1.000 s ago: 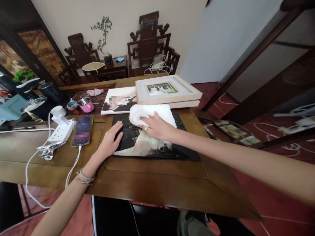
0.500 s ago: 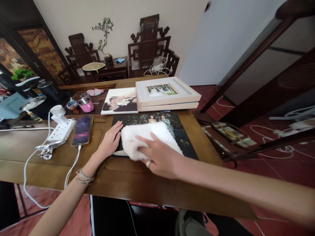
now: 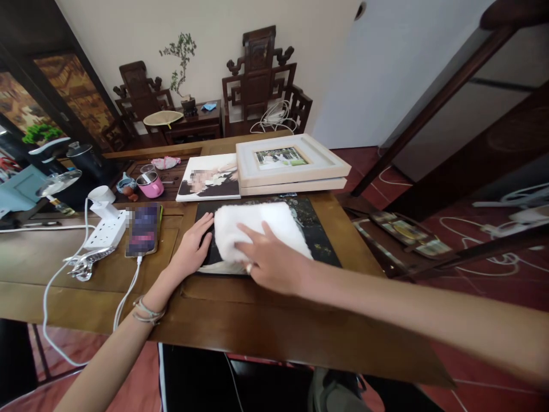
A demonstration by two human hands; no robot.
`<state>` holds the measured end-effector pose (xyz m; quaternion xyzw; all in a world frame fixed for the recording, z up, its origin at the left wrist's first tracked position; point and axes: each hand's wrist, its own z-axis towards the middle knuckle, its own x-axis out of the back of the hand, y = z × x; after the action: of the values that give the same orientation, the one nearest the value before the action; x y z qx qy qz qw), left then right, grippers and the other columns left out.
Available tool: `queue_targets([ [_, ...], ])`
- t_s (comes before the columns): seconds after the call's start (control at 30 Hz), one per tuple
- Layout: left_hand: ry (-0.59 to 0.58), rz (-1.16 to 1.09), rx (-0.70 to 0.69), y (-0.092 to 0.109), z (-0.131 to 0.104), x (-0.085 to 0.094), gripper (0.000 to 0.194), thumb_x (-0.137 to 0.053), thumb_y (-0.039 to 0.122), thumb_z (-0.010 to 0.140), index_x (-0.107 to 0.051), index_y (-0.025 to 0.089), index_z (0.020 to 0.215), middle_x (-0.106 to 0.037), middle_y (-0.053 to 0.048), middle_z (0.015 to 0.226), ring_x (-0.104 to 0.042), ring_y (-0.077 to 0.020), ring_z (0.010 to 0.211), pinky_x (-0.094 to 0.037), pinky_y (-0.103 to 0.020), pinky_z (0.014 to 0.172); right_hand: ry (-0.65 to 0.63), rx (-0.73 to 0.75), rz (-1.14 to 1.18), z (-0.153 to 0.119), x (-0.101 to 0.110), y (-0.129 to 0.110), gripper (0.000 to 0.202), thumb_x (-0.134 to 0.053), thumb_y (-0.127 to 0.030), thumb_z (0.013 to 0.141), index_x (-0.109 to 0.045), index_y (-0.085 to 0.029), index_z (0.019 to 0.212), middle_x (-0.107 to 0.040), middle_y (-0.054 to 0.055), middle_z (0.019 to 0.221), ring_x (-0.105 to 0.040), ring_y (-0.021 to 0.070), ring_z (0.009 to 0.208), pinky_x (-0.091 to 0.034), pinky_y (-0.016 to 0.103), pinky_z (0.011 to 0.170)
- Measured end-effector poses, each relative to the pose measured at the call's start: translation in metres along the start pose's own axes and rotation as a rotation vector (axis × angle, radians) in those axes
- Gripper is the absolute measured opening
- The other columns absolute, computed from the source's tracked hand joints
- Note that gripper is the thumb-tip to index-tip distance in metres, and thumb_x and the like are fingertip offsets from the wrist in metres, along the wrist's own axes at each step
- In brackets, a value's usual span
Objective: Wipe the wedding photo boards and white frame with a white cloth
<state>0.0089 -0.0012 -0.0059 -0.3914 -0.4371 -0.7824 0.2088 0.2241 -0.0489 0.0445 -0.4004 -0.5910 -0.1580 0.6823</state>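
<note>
A dark photo panel (image 3: 323, 243) lies flat on the wooden table (image 3: 257, 326). Spread over much of it is a white fluffy cloth (image 3: 274, 220), which hides the people pictured there. My right hand (image 3: 274, 257), with a ring on one finger, presses on the cloth with its fingers spread and the cloth under them. My left hand (image 3: 193, 246) rests flat at the panel's left edge, fingers stretched out, holding nothing.
Behind the panel lie a white-edged photo print (image 3: 210, 177) and stacked pale wooden frames (image 3: 295, 184). To the left are a phone (image 3: 143, 229), a power strip (image 3: 107, 229) with cables, and a pink cup (image 3: 151, 184).
My right hand and the white cloth have moved slightly away from me, up the panel, and now cover the pictured people. My left hand has stayed in place.
</note>
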Motion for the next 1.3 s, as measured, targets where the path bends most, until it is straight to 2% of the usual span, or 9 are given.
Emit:
queue_targets([
  [0.13, 0.011, 0.002, -0.002, 0.000, 0.000, 0.000, 0.042, -0.038, 0.026, 0.093, -0.053, 0.012, 0.130, -0.047, -0.014, 0.142, -0.039, -0.0239, 0.136, -0.031, -0.047, 0.114, -0.138, 0.113, 0.093, -0.050, -0.007, -0.034, 0.043, -0.048, -0.014, 0.075, -0.062, -0.013, 0.116, -0.040, 0.015, 0.146, -0.018, 0.0329, 0.141, -0.010, 0.068, 0.108],
  [0.27, 0.016, -0.005, -0.006, -0.001, -0.001, 0.000, 0.042, -0.039, 0.027, 0.093, -0.053, 0.011, 0.129, -0.048, -0.015, 0.142, -0.039, -0.0247, 0.136, -0.031, -0.047, 0.114, -0.140, 0.174, 0.148, -0.061, -0.006, -0.028, 0.050, -0.048, -0.009, 0.073, -0.060, -0.017, 0.120, -0.046, 0.012, 0.143, -0.024, 0.0271, 0.140, -0.010, 0.060, 0.113],
  [0.5, 0.015, -0.005, -0.001, -0.002, 0.000, -0.002, 0.043, -0.039, 0.027, 0.093, -0.053, 0.009, 0.130, -0.047, -0.016, 0.142, -0.040, -0.0236, 0.136, -0.030, -0.046, 0.114, 0.058, -0.029, -0.065, -0.008, 0.011, 0.041, 0.039, -0.040, -0.008, 0.083, -0.059, -0.013, 0.116, -0.054, 0.017, 0.133, -0.027, 0.0295, 0.139, -0.021, 0.060, 0.109],
  [0.63, 0.094, -0.097, 0.030, 0.002, 0.000, 0.001, 0.045, -0.041, 0.031, 0.094, -0.049, 0.015, 0.135, -0.045, -0.012, 0.145, -0.039, -0.0227, 0.136, -0.027, -0.044, 0.115, 0.083, -0.130, -0.163, 0.025, 0.008, 0.043, 0.040, -0.040, -0.013, 0.087, -0.054, -0.011, 0.124, -0.044, 0.020, 0.142, -0.022, 0.0357, 0.139, -0.021, 0.068, 0.103],
  [0.8, 0.278, -0.337, 0.071, 0.003, -0.002, 0.006, 0.048, -0.034, 0.038, 0.097, -0.045, 0.018, 0.139, -0.045, -0.008, 0.146, -0.038, -0.0221, 0.136, -0.025, -0.042, 0.116, 0.028, 0.156, -0.142, 0.028, -0.005, 0.004, 0.042, -0.047, -0.012, 0.083, -0.057, -0.013, 0.123, -0.036, 0.017, 0.148, -0.018, 0.0361, 0.140, -0.015, 0.071, 0.103],
  [0.9, 0.285, -0.367, 0.081, 0.002, -0.004, 0.006, 0.049, -0.028, 0.039, 0.099, -0.043, 0.016, 0.140, -0.043, -0.008, 0.147, -0.037, -0.0219, 0.137, -0.025, -0.042, 0.116, -0.039, 0.345, -0.059, 0.009, -0.006, -0.013, 0.040, -0.051, -0.012, 0.079, -0.061, -0.015, 0.118, -0.043, 0.015, 0.144, -0.022, 0.0331, 0.140, -0.013, 0.068, 0.106],
  [1.0, 0.254, -0.296, 0.077, 0.002, -0.004, 0.005, 0.051, -0.027, 0.040, 0.099, -0.044, 0.013, 0.139, -0.043, -0.010, 0.146, -0.037, -0.0218, 0.137, -0.026, -0.041, 0.116, -0.097, 0.390, 0.062, -0.016, -0.002, -0.015, 0.039, -0.052, -0.012, 0.077, -0.062, -0.016, 0.114, -0.053, 0.014, 0.136, -0.028, 0.0301, 0.138, -0.015, 0.064, 0.108],
  [1.17, 0.107, -0.115, 0.018, 0.006, -0.002, 0.002, 0.049, -0.038, 0.038, 0.096, -0.052, 0.008, 0.132, -0.051, -0.015, 0.139, -0.045, -0.0229, 0.132, -0.032, -0.039, 0.113, -0.072, 0.106, 0.203, -0.036, 0.016, 0.016, 0.029, -0.043, -0.014, 0.085, -0.064, -0.021, 0.104, -0.067, 0.007, 0.114, -0.056, 0.0280, 0.115, -0.028, 0.056, 0.107],
  [1.3, 0.081, -0.054, 0.036, 0.008, 0.001, 0.001, 0.043, -0.043, 0.033, 0.093, -0.058, 0.010, 0.126, -0.054, -0.013, 0.136, -0.049, -0.0231, 0.128, -0.036, -0.041, 0.111, 0.087, -0.166, 0.244, -0.011, 0.024, 0.045, 0.029, -0.039, -0.023, 0.091, -0.064, -0.020, 0.105, -0.069, 0.008, 0.107, -0.059, 0.0309, 0.108, -0.043, 0.046, 0.094],
])
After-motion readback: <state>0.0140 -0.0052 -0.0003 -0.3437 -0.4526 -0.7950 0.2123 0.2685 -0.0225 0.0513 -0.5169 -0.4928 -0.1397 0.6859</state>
